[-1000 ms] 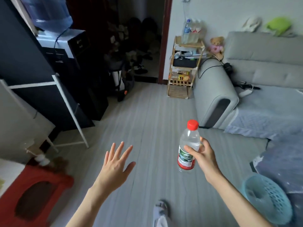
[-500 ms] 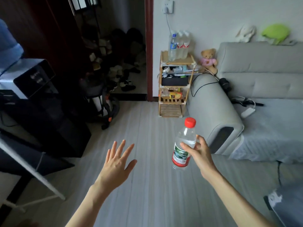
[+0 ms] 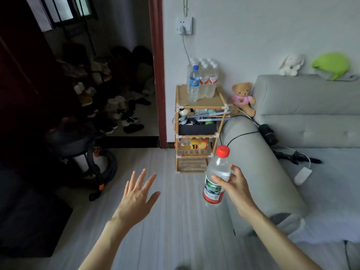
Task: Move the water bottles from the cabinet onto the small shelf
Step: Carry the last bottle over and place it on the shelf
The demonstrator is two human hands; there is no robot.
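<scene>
Head view: right hand [image 3: 236, 189] gripping water bottle [image 3: 215, 178] around mid-body, fingers and thumb curled over the label's top edge; red cap up, bottle tilted slightly, held in air above the grey floor [image 3: 175, 221], just left of the sofa armrest [image 3: 259, 172]. Left hand [image 3: 136, 197] held out, spread wide, fingers straight, palm down, holding nothing, well apart from the bottle. Small shelf [image 3: 200, 125] ahead against the white wall, between the dark red door frame [image 3: 156, 75] and the armrest; wooden frame, several tiers. On its top tier: a cluster of clear bottles [image 3: 206, 80], one with a blue cap at front left, the others white-capped with red labels. Middle tier cluttered with a dark box and small items; lower tier with a yellow-orange carton. Teddy bear [image 3: 242, 97] sitting on the armrest by the shelf. Wall socket [image 3: 184, 25] above the shelf, cable hanging down from it. Shoes [image 3: 124, 117] piled beyond the doorway.
</scene>
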